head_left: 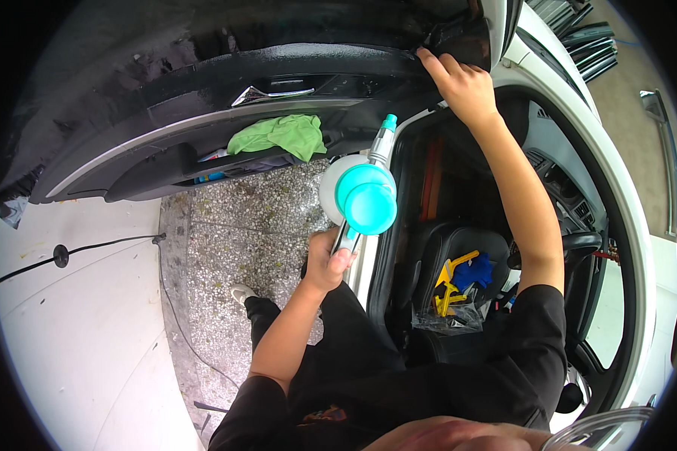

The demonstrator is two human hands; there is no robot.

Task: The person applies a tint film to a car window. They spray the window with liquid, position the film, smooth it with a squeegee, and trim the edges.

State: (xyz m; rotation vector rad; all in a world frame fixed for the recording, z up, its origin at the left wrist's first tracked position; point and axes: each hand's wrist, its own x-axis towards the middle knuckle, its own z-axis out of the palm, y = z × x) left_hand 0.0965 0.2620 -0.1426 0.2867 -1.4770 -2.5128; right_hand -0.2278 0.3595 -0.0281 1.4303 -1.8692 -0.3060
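My left hand (329, 259) is closed around the handle of a pump spray bottle (368, 207) with a turquoise top and a turquoise-tipped nozzle. Its nozzle points toward the open car door (147, 154). At the door's upper right corner, beside the dark, glossy window surface (278, 52), is my right hand (466, 90). The right fingers are curled against that corner, the index finger reaching furthest. Whatever they pinch, if anything, is too small to make out. A green cloth (278, 137) hangs out of the door pocket, below the chrome door handle (271, 94).
On the black car seat (429, 259) lie yellow scraper-like tools (451, 282), a blue cloth (472, 270) and a clear plastic bag (447, 319). The steering wheel (579, 242) is beyond. A black cable (195, 342) runs along the speckled floor (233, 225) beside a white wall (83, 316).
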